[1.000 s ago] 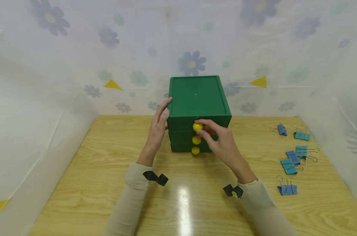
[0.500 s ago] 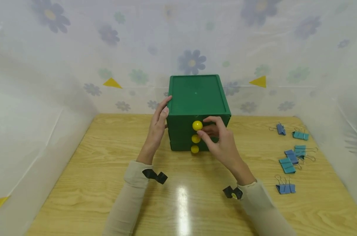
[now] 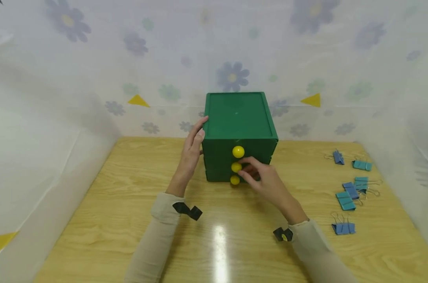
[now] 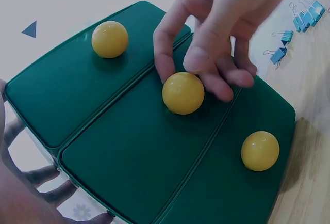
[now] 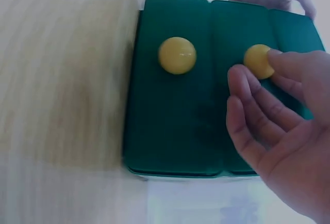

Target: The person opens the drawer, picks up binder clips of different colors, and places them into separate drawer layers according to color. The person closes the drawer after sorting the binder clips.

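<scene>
Your left hand (image 3: pixel 190 155), fingers loosely extended and gripping nothing, lies against the left side of the green drawer cabinet (image 3: pixel 239 116); at its front, your right hand (image 3: pixel 268 182), loosely curled, pinches the middle yellow knob (image 3: pixel 236 167), whose smooth roundness could make a shallow hold slip.

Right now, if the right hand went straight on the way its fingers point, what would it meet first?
For the right hand, most likely the middle yellow knob, at its fingers; whether they grip it is hard to tell. Behind it is the green drawer front.
</scene>
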